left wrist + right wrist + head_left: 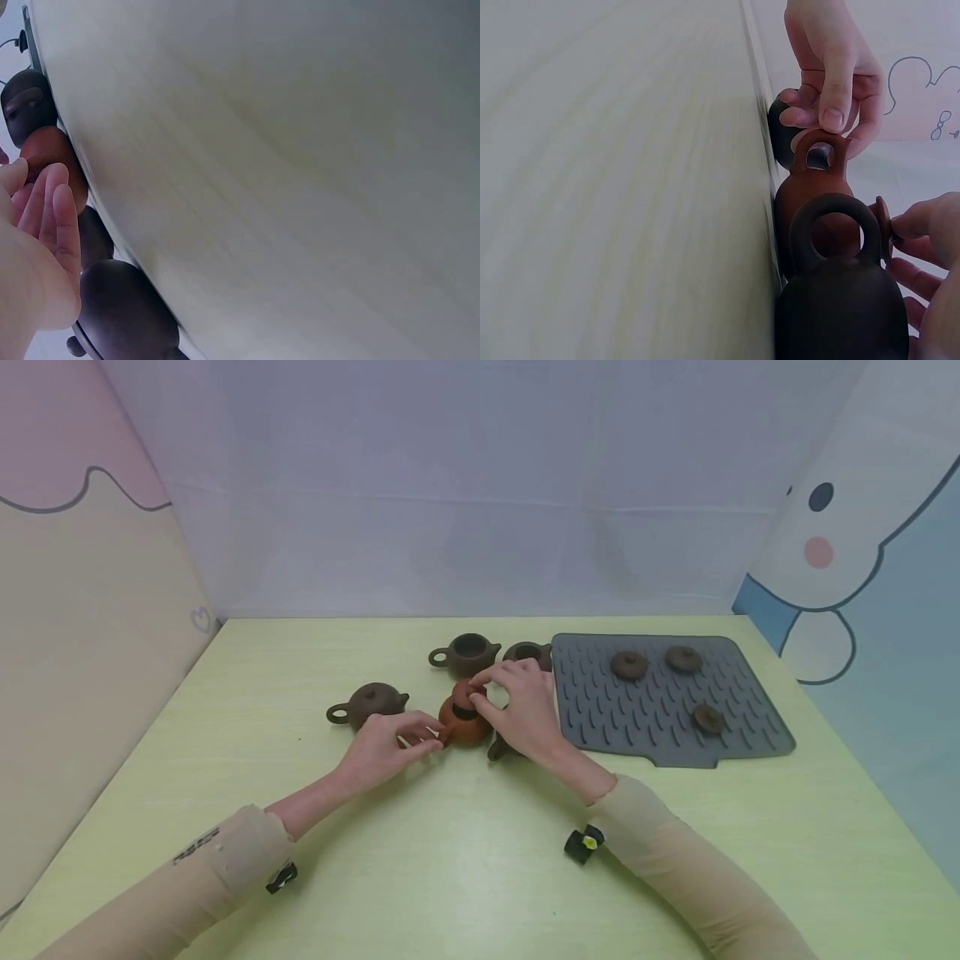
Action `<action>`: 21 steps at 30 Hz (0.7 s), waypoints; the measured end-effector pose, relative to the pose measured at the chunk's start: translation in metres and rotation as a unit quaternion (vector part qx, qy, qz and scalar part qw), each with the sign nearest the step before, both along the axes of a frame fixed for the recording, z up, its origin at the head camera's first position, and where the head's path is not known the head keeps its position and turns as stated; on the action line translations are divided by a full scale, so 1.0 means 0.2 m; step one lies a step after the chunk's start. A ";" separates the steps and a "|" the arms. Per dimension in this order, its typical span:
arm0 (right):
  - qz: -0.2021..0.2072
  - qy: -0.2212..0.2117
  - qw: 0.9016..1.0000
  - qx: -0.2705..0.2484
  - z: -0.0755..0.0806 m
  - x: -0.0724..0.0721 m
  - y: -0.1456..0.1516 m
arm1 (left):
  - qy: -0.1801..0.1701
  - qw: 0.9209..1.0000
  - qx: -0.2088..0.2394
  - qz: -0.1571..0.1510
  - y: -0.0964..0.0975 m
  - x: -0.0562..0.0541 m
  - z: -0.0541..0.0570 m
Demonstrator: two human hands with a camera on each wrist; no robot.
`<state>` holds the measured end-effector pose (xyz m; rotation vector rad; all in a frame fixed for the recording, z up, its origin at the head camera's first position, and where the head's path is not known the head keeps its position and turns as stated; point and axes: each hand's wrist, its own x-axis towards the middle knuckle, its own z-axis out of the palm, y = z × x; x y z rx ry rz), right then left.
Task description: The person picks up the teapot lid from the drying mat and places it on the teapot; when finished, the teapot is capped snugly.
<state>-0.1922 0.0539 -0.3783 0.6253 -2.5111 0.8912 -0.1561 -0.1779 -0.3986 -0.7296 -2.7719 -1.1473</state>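
A reddish-brown teapot (471, 732) stands on the table between the hands, part of its dark opening showing. My left hand (384, 748) pinches its handle (815, 142) between thumb and fingers. With thumb and fingertips, my right hand (527, 708) holds the matching reddish lid (462, 692) by its knob, right over the far side of the opening. Left of it, a dark brown teapot (375, 700) has its lid on. Mostly hidden under my right hand is another dark teapot (841, 311), its loop handle toward me.
Behind the red teapot stand two lidless dark teapots, one at the left (474, 667) and one at the right (517, 652). A grey ridged mat (600, 710) to the right bears three dark lids, the nearest lid (708, 718) close to its front edge.
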 end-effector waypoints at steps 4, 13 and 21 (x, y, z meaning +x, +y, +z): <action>-0.003 -0.002 1.000 0.010 0.00 0.00 0.00 | 0.001 1.000 0.002 -0.001 0.00 0.00 0.00; -0.009 -0.017 0.999 0.036 0.00 0.00 -0.01 | 0.003 1.000 0.002 0.002 0.00 0.00 0.00; -0.006 -0.030 0.999 0.043 0.01 0.01 -0.01 | 0.005 1.000 0.008 0.000 0.00 0.00 0.00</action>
